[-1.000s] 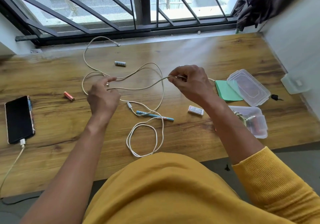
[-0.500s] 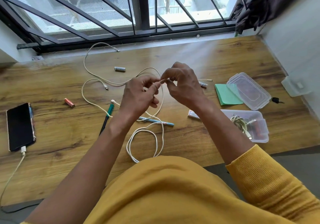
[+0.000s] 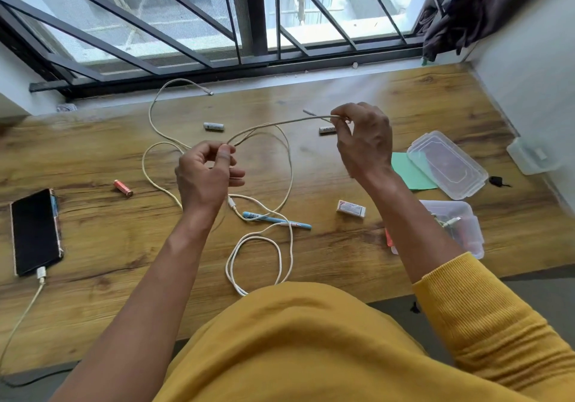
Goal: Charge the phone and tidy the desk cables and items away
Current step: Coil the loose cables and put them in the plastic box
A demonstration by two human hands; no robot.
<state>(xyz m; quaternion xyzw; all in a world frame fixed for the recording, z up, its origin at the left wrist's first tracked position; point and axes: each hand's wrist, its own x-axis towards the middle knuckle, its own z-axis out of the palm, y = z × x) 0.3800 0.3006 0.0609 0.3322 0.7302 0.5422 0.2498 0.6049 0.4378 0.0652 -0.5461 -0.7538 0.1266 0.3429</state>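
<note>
The left hand [image 3: 207, 173] and right hand [image 3: 362, 140] each pinch the beige cable [image 3: 280, 122] between thumb and curled fingers, holding that stretch above the desk [image 3: 389, 96].

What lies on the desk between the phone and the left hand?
In the head view, a red battery lies on the desk between the phone and the left hand, plus a loop of the beige cable.

Hands [image 3: 208, 171] now apart again, beige cable [image 3: 280, 122] stretched taut between them.
</note>
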